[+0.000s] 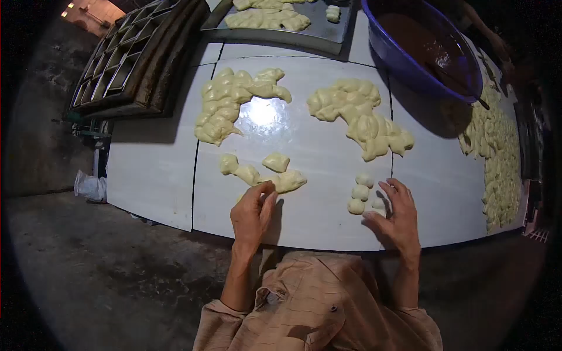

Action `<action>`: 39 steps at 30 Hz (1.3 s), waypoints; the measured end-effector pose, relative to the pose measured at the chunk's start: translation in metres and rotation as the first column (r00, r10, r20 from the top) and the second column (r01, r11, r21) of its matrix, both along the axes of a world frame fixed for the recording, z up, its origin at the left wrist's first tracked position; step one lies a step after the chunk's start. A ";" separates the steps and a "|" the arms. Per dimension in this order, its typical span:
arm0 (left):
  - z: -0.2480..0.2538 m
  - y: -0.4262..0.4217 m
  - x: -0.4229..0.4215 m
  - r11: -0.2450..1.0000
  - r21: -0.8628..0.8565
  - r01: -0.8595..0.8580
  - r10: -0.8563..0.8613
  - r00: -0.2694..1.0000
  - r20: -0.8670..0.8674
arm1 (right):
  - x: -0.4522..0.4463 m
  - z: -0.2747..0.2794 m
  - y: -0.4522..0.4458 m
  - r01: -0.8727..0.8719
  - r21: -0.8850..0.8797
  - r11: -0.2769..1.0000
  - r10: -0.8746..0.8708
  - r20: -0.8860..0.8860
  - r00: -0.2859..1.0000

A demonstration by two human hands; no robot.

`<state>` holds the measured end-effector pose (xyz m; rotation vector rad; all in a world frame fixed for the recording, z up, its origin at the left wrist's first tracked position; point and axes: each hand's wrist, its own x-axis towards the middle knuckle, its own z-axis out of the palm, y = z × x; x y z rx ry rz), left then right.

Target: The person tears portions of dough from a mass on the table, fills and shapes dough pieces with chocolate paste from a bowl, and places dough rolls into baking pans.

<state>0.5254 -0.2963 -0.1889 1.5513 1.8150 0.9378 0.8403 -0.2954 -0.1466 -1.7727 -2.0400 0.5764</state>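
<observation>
Loosely open, right fingers [399, 188] flank a dough ball [379, 204]; left fingers [263, 189] bunch, hold unclear.

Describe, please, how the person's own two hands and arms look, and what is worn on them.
Both the left hand and the right hand are bare, with no gloves or watch visible. The forearms are uncovered up to about the elbows, where loose light-brown sleeves end. They belong to a wrinkled shirt with thin darker lines and a small dark round button.
</observation>
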 end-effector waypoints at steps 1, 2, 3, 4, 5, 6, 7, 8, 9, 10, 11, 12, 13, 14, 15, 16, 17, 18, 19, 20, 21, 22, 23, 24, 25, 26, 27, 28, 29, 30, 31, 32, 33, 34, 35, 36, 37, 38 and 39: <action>0.001 0.002 -0.002 1.000 0.014 0.017 -0.016 0.999 -0.035 | -0.017 0.001 0.006 0.053 -0.040 0.998 -0.057 -0.128 0.990; 0.003 0.004 -0.003 0.999 0.030 0.036 -0.034 0.997 -0.071 | -0.034 0.000 0.015 -0.032 -0.040 0.999 0.026 -0.131 0.991; 0.004 0.006 -0.003 0.997 0.045 0.056 -0.051 0.993 -0.106 | -0.053 -0.003 0.026 -0.117 -0.040 0.992 0.110 -0.134 0.985; 0.004 0.009 -0.003 0.992 0.071 0.102 -0.087 0.978 -0.190 | -0.072 -0.009 0.036 -0.202 -0.039 0.979 0.195 -0.136 0.971; 0.003 0.013 -0.003 0.985 0.093 0.147 -0.117 0.954 -0.275 | -0.094 -0.020 0.044 -0.233 0.004 0.973 0.231 -0.142 0.963; 0.003 0.016 -0.003 0.976 0.109 0.191 -0.141 0.923 -0.358 | -0.114 -0.033 0.051 -0.265 0.047 0.963 0.269 -0.146 0.952; 0.000 0.018 -0.004 0.975 0.056 0.216 -0.186 0.926 -0.328 | -0.128 -0.042 0.055 -0.301 0.080 0.950 0.309 -0.130 0.942; -0.001 0.020 -0.005 0.969 0.056 0.242 -0.205 0.906 -0.371 | -0.139 -0.051 0.059 -0.336 0.112 0.935 0.348 -0.113 0.931; -0.002 0.022 -0.007 0.962 0.055 0.268 -0.222 0.883 -0.414 | -0.146 -0.054 0.061 -0.371 0.144 0.917 0.386 -0.095 0.918; -0.002 0.024 -0.008 0.955 0.051 0.292 -0.238 0.858 -0.455 | -0.149 -0.053 0.061 -0.373 0.159 0.914 0.396 -0.159 0.904; -0.001 0.027 -0.008 0.951 0.043 0.305 -0.255 0.857 -0.448 | -0.147 -0.055 0.062 -0.394 0.154 0.906 0.419 -0.200 0.886; -0.004 0.027 -0.010 0.947 0.046 0.319 -0.266 0.852 -0.451 | -0.143 -0.054 0.063 -0.413 0.150 0.898 0.438 -0.241 0.866; -0.011 0.027 -0.011 0.941 0.048 0.334 -0.277 0.847 -0.453 | -0.137 -0.050 0.063 -0.334 -0.099 0.938 0.255 -0.458 0.852; -0.016 0.028 -0.011 0.935 0.052 0.351 -0.291 0.841 -0.456 | -0.129 -0.043 0.060 -0.282 -0.355 0.891 0.014 -0.601 0.799; -0.019 0.028 -0.010 0.939 0.073 0.336 -0.268 0.848 -0.457 | -0.122 -0.037 0.057 -0.265 -0.586 0.766 -0.255 -0.655 0.711; -0.017 0.028 -0.009 0.947 0.037 0.319 -0.269 0.848 -0.456 | -0.117 -0.039 0.051 -0.259 -0.559 0.788 -0.444 -0.807 0.390; -0.014 0.028 -0.007 0.953 -0.001 0.303 -0.270 0.849 -0.455 | -0.099 -0.038 0.051 -0.236 -0.534 0.812 -0.465 -0.836 0.292; -0.013 0.028 -0.005 0.957 -0.039 0.288 -0.273 0.848 -0.454 | -0.083 -0.036 0.052 -0.207 -0.510 0.835 -0.477 -0.858 0.189; -0.017 0.027 -0.006 0.949 -0.065 0.308 -0.298 0.815 -0.496 | -0.077 -0.025 0.050 -0.157 -0.493 0.856 -0.461 -0.864 0.201; -0.016 0.024 -0.005 0.953 -0.069 0.296 -0.285 0.791 -0.542 | -0.070 -0.008 0.049 -0.100 -0.471 0.876 -0.444 -0.870 0.215; -0.008 0.022 0.000 0.954 -0.069 0.291 -0.275 0.762 -0.586 | -0.061 0.001 0.048 -0.037 -0.446 0.894 -0.427 -0.875 0.227; 0.000 0.022 0.006 0.955 -0.065 0.291 -0.265 0.732 -0.627 | -0.055 0.003 0.046 -0.046 -0.477 0.878 -0.462 -0.867 0.186; 0.008 0.024 0.014 0.949 -0.057 0.310 -0.279 0.740 -0.612 | -0.052 0.003 0.044 -0.056 -0.505 0.861 -0.493 -0.858 0.145; 0.016 0.028 0.025 0.938 -0.023 0.347 -0.305 0.789 -0.532 | -0.047 0.002 0.043 -0.073 -0.531 0.844 -0.523 -0.846 0.105; 0.024 0.033 0.038 0.926 0.013 0.378 -0.332 0.830 -0.448 | -0.039 0.000 0.042 -0.137 -0.565 0.814 -0.547 -0.824 0.148; 0.028 0.038 0.051 0.914 0.051 0.403 -0.360 0.861 -0.360 | -0.035 -0.002 0.041 -0.150 -0.545 0.825 -0.519 -0.835 0.182; 0.030 0.044 0.064 0.887 0.103 0.451 -0.414 0.874 -0.255 | -0.036 -0.006 0.040 -0.165 -0.525 0.835 -0.489 -0.846 0.214; 0.040 0.052 0.079 0.880 0.128 0.458 -0.452 0.889 -0.075 | -0.037 -0.009 0.040 -0.176 -0.501 0.847 -0.455 -0.856 0.245; 0.043 0.058 0.092 0.886 0.057 0.460 -0.463 0.883 0.076 | -0.034 -0.015 0.041 -0.162 -0.494 0.854 -0.454 -0.860 0.233; 0.044 0.063 0.104 0.880 -0.012 0.476 -0.461 0.859 0.224 | -0.030 -0.020 0.042 -0.143 -0.484 0.863 -0.449 -0.866 0.221; 0.045 0.063 0.112 0.893 0.093 0.441 -0.451 0.876 0.170 | -0.021 -0.018 0.043 -0.126 -0.499 0.858 -0.454 -0.849 0.268; 0.041 0.063 0.119 0.908 0.022 0.419 -0.409 0.872 0.268 | -0.013 -0.019 0.044 -0.067 -0.487 0.871 -0.436 -0.828 0.354; 0.036 0.064 0.124 0.911 -0.056 0.408 -0.362 0.860 0.360 | -0.006 -0.022 0.044 -0.003 -0.475 0.880 -0.426 -0.793 0.436; 0.036 0.066 0.126 0.900 -0.087 0.427 -0.365 0.849 0.383 | -0.001 -0.027 0.044 0.063 -0.461 0.885 -0.425 -0.745 0.515; 0.032 0.066 0.127 0.871 -0.162 0.465 -0.356 0.822 0.445 | 0.003 -0.038 0.044 0.124 -0.283 0.951 -0.303 -0.772 0.560; 0.027 0.065 0.132 0.832 -0.236 0.502 -0.338 0.797 0.501 | 0.007 -0.047 0.044 0.168 -0.095 0.981 -0.179 -0.767 0.616; 0.027 0.064 0.144 0.857 -0.164 0.488 -0.324 0.759 0.564 | 0.013 -0.043 0.042 0.067 -0.276 0.959 -0.281 -0.888 0.365; 0.028 0.061 0.156 0.883 -0.101 0.458 -0.303 0.721 0.623 | 0.019 -0.037 0.044 0.116 -0.232 0.966 -0.259 -0.889 0.377; 0.031 0.062 0.166 0.909 -0.045 0.414 -0.277 0.683 0.675 | 0.022 -0.027 0.046 0.152 -0.188 0.970 -0.234 -0.892 0.388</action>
